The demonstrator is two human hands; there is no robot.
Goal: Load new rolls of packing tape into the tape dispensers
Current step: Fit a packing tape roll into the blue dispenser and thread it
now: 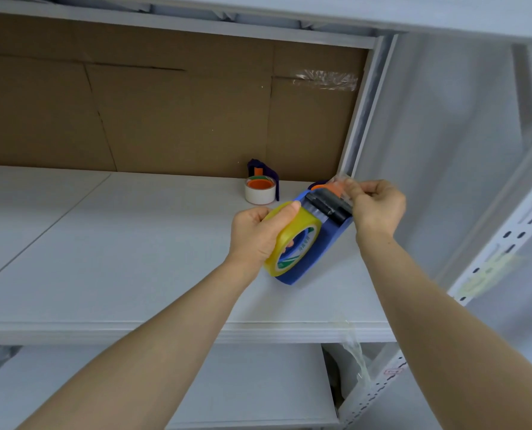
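Note:
A blue tape dispenser (327,231) with a black roller hangs tilted above the white shelf (134,259). A yellowish roll of packing tape (292,240) sits on it. My left hand (255,237) grips the roll and the dispenser's rear, thumb on top of the roll. My right hand (376,206) pinches the clear tape end (340,186) at the dispenser's front, past the roller and an orange part. Behind, a second dark blue dispenser (263,178) stands on the shelf holding a near-empty white roll core (260,192) with an orange hub.
Brown cardboard (165,113) lines the shelf's back. A white perforated metal upright (507,237) stands at the right, with crumpled tape stuck on it. Clear tape scraps hang at the shelf's front right corner (351,346). A lower shelf (243,383) shows beneath.

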